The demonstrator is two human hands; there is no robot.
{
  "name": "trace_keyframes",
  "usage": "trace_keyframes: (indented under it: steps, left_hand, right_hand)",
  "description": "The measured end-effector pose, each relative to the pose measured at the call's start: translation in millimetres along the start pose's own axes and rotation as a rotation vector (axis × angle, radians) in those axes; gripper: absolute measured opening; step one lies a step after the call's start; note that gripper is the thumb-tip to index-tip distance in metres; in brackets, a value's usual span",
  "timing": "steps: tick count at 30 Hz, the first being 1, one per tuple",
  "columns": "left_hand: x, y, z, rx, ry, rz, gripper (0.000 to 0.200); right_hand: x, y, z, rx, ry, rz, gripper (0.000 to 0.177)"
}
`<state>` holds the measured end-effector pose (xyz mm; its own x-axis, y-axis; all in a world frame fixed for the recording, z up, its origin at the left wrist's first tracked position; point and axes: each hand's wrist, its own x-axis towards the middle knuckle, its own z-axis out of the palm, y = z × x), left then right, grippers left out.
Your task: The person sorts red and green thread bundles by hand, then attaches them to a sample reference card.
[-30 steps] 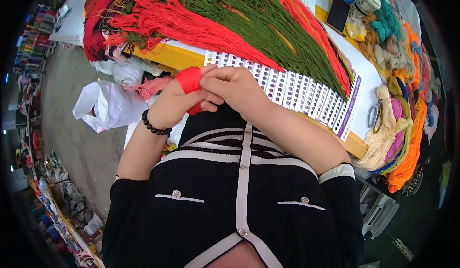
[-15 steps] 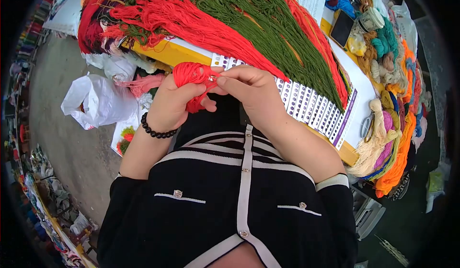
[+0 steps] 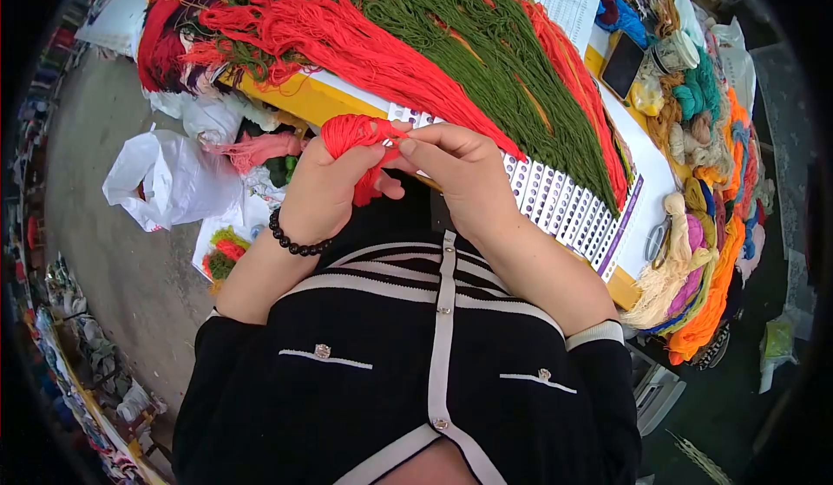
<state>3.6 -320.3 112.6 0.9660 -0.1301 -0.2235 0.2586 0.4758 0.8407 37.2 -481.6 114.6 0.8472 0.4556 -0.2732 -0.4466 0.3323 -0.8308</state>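
Note:
My left hand, with a black bead bracelet at its wrist, is wrapped round a looped bundle of red thread. Part of that bundle hangs below my fingers. My right hand pinches red strands at the bundle's right end, close against my left thumb. A small white or shiny spot shows between the two hands, too small to name. Just beyond them, long red threads and dark green threads lie across the table, over white strips with rows of holes.
A phone, a cup and scissors lie on the right, among skeins of many colours such as an orange one. On the left stands a white plastic bag. The table's yellow edge runs before me.
The view has shifted slightly. Both hands keep their hold on the red thread, with only a small change at the fingertips.

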Motion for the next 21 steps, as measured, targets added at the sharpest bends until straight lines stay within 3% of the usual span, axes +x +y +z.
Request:
trace_keyframes:
  steps: [11,17,19,21]
  left_hand:
    - [1,-5,3,-0.05,0.068,0.065,0.02]
    - [5,-7,-5,0.091,0.102,0.14,0.024]
    - [4,-3,-10,-0.122,0.042,0.098,0.028]
    - [5,-2,-12,-0.066,-0.016,0.08,0.032]
  right_hand:
    - [4,9,-13,0.124,-0.031,0.03,0.01]
    - [10,12,-21,0.218,-0.027,0.091,0.013]
    - [11,8,-27,0.474,-0.105,0.124,0.012]
    - [14,5,-39,0.568,-0.208,0.143,0.012]
